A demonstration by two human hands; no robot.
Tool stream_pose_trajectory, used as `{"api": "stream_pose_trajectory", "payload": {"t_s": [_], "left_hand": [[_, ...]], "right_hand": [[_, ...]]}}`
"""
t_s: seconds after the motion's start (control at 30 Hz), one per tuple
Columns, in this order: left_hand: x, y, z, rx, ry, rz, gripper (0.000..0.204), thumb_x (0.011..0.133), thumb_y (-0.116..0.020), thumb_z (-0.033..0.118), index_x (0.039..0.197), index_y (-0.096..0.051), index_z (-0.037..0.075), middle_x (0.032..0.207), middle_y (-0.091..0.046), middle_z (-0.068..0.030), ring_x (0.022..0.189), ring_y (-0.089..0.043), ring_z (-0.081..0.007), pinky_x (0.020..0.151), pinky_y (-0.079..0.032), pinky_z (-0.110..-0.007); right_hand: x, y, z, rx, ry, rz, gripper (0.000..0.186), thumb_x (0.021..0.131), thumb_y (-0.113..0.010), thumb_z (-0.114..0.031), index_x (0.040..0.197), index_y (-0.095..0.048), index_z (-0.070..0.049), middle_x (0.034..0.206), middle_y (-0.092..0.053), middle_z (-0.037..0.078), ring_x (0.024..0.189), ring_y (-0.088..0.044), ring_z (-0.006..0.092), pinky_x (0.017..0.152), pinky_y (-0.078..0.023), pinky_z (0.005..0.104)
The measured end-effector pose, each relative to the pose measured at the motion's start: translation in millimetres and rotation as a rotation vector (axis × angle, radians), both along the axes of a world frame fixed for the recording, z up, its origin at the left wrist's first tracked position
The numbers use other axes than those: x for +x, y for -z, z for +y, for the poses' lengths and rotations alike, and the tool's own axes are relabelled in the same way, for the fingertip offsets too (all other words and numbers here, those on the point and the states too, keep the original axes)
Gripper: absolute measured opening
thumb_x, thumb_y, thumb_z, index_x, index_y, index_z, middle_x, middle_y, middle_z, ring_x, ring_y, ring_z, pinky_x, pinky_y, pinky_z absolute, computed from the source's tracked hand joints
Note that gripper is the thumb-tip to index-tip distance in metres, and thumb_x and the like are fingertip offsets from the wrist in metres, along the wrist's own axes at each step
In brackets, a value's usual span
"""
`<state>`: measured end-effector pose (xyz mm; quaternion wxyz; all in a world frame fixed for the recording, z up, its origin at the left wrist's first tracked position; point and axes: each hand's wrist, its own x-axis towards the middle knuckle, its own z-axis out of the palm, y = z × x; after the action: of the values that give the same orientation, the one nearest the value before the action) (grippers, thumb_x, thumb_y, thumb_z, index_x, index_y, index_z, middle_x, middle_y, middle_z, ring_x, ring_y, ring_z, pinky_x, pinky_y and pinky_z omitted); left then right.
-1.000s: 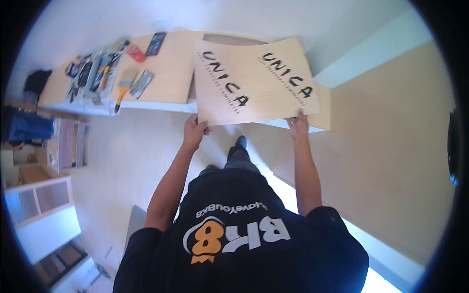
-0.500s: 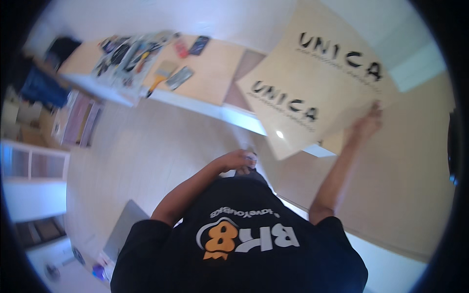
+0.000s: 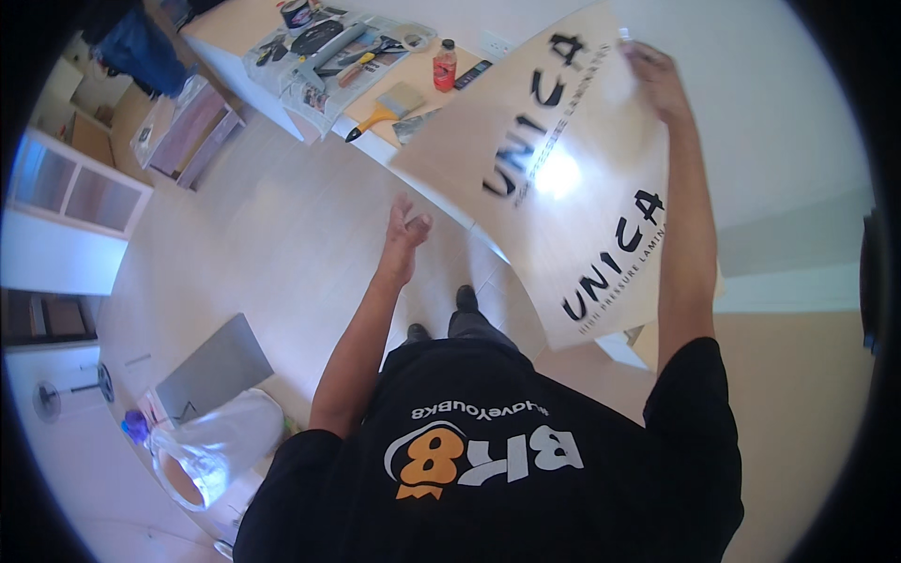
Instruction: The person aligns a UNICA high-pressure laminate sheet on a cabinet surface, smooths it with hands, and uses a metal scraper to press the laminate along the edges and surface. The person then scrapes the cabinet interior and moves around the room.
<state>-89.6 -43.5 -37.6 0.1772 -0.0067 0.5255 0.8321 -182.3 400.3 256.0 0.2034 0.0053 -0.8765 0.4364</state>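
My right hand (image 3: 657, 83) grips the upper corner of a large pale wood-look laminate sheet (image 3: 535, 258) with dark lettering, raised at a slant over the worktop's right part. My left hand (image 3: 407, 230) is open beside the sheet's left edge, holding nothing. On the pale worktop (image 3: 413, 58) behind the sheet lie a yellow-handled brush (image 3: 387, 107), a metal spreader (image 3: 409, 126) partly hidden by the sheet, a red bottle (image 3: 444, 70), a dark phone (image 3: 472, 76) and several tools on newspaper (image 3: 282, 66).
A person in blue jeans (image 3: 141, 52) stands at upper left beside a wooden drawer box (image 3: 192, 136). A grey board (image 3: 214, 361), a white sack (image 3: 216, 441) and a fan (image 3: 52, 399) are at lower left. Glazed cabinet doors (image 3: 80, 188) stand along the left.
My right hand has lifted and swung the sheet upward and round. My left hand let go of it, dropped toward my body, then rose with fingers apart. The view has turned too.
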Motion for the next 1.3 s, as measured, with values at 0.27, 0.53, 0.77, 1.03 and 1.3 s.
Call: {"api": "stream_pose_trajectory", "payload": {"t_s": [0.27,0.53,0.77,1.03,1.3], "left_hand": [[56.6,1.6,29.5,0.296,0.113,-0.335,0.04,0.104,-0.063,0.029,0.136,-0.055,0.005,0.125,-0.068,-0.0094,0.109,-0.07,-0.0278,0.092,-0.059,-0.049],[64.7,5.0,71.0,0.107,-0.085,-0.607,0.04,0.108,-0.056,0.027,0.137,-0.051,0.0,0.119,-0.069,-0.0158,0.098,-0.073,-0.0258,0.072,-0.065,-0.035],[55.2,17.4,73.6,0.083,-0.092,-0.705,0.04,0.11,-0.052,0.028,0.138,-0.05,0.0,0.122,-0.069,-0.0156,0.1,-0.073,-0.0267,0.073,-0.064,-0.035],[36.5,-12.3,7.0,-0.55,0.396,-0.314,0.034,0.098,-0.065,0.024,0.122,-0.066,0.0,0.123,-0.069,-0.0155,0.101,-0.071,-0.0271,0.083,-0.058,-0.039],[-174.6,-0.8,4.1,-1.289,-0.009,0.873,0.044,0.091,-0.074,0.015,0.132,-0.061,0.006,0.148,-0.051,-0.0224,0.133,-0.051,-0.045,0.111,-0.044,-0.048]], "right_hand": [[-148.0,109.4,-54.0,0.257,-0.3,-0.496,0.046,0.092,-0.075,-0.044,0.111,-0.078,-0.002,0.098,-0.077,0.014,0.088,-0.069,0.0237,0.088,-0.053,0.036],[-207.3,261.7,-43.6,0.278,-0.444,-0.647,0.051,0.09,-0.075,-0.05,0.113,-0.078,-0.004,0.097,-0.077,0.017,0.092,-0.072,0.0283,0.089,-0.053,0.0396],[-164.7,307.2,-73.5,0.547,-0.116,-0.253,0.05,0.094,-0.07,-0.038,0.135,-0.065,-0.009,0.14,-0.061,0.015,0.128,-0.058,0.0326,0.105,-0.043,0.0531],[-53.7,335.1,-146.7,0.723,0.007,-0.287,0.065,0.104,-0.042,-0.055,0.16,-0.038,-0.022,0.169,-0.025,0.015,0.155,-0.02,0.0411,0.121,-0.014,0.0686],[-54.6,328.2,-150.8,0.789,0.019,-0.322,0.067,0.104,-0.038,-0.059,0.162,-0.036,-0.024,0.171,-0.023,0.014,0.157,-0.017,0.0409,0.122,-0.012,0.068]]}}
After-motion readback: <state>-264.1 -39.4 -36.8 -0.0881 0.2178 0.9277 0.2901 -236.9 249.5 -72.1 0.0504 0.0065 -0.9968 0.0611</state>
